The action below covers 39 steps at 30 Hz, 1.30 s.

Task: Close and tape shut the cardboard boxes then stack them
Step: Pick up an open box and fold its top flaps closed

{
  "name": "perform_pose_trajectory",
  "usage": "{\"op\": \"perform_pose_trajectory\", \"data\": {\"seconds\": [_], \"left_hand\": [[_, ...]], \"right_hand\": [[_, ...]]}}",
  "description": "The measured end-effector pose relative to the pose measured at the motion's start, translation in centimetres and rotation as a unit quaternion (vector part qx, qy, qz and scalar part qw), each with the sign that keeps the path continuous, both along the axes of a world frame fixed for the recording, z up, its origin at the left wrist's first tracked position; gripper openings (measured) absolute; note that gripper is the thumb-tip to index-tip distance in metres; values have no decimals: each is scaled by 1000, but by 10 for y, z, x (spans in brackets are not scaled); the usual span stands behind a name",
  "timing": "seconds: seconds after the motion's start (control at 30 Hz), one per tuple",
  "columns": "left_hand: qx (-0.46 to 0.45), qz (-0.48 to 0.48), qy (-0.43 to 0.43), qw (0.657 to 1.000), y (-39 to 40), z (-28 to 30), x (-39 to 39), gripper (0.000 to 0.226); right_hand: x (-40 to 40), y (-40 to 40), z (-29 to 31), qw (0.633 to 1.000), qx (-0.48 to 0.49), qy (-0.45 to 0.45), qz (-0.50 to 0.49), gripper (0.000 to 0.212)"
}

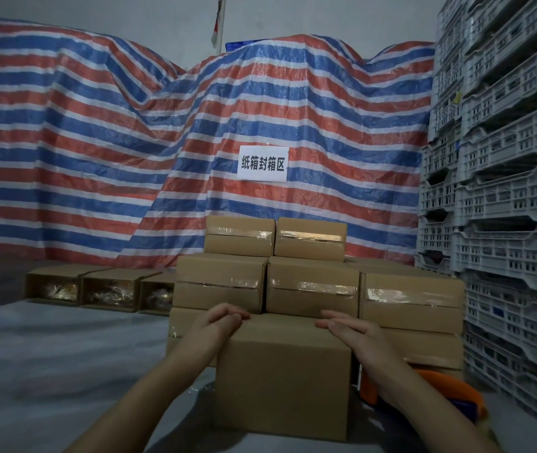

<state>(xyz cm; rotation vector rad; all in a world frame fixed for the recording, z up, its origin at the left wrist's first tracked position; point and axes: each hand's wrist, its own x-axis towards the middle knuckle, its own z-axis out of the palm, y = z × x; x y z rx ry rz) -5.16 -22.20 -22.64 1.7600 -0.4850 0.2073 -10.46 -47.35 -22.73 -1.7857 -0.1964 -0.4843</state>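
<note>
A plain cardboard box [282,384] stands close in front of me on the grey surface. My left hand [219,322] rests on its top left edge with the fingers curled over the corner. My right hand [350,328] lies flat on the top right edge, fingers straight. Behind it rises a stack of taped boxes [313,289] in three tiers. An orange tape dispenser [443,387] lies on the surface to the right of the box, partly hidden by my right forearm.
Three open boxes [110,289] lie on their sides at the back left, packets showing inside. A striped tarp [130,142] with a white sign [262,164] covers the back. Stacked grey plastic crates [505,191] wall the right side.
</note>
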Motion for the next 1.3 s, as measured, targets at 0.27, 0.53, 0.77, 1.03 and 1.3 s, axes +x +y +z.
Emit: {"op": "perform_pose_trajectory", "data": {"seconds": [0.27,0.53,0.77,1.03,1.3], "left_hand": [[427,63,-269,861,-29,34,-16,43],[502,33,-248,828,-47,20,-19,77],[505,26,-252,825,-47,22,-22,74],[452,17,-184,873,-46,26,-23,63],[226,-34,-42,973,-40,41,-27,42]], "right_hand": [[-8,1,9,999,-31,25,-6,23],[-14,-21,20,985,-141,19,-93,15],[-45,-62,-9,783,-516,136,-320,52],[-46,-63,-42,760,-507,103,-393,43],[-36,-80,0,838,-358,47,-410,61]]}}
